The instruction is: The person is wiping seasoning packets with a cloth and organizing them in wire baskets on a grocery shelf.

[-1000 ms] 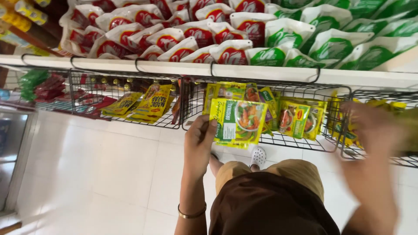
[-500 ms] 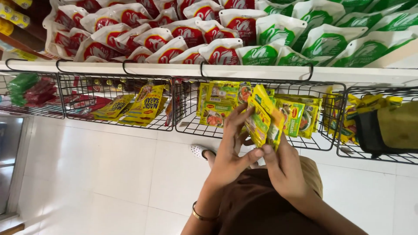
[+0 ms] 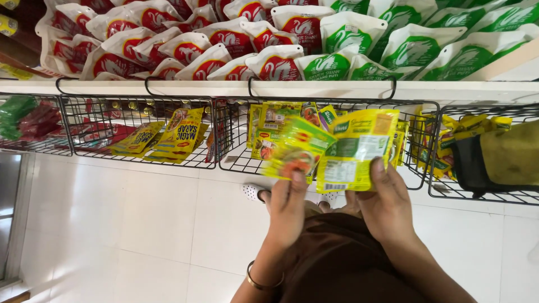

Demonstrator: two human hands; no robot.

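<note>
From the head view, our left hand (image 3: pixel 287 210) pinches a yellow packet (image 3: pixel 293 150), our right hand (image 3: pixel 384 205) grips another sachet (image 3: pixel 355 151), both just before the middle basket (image 3: pixel 337 102); white bags (image 3: pixel 269 50) crowd the far shelf (image 3: pixel 168 88).

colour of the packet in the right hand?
Yellow packet with a green band across the middle and a white panel below, pinched by the right hand. Head view.

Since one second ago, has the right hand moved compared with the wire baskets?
Yes. The right hand has moved left, from in front of the far-right wire basket to the middle basket, where it holds a yellow packet.
</note>
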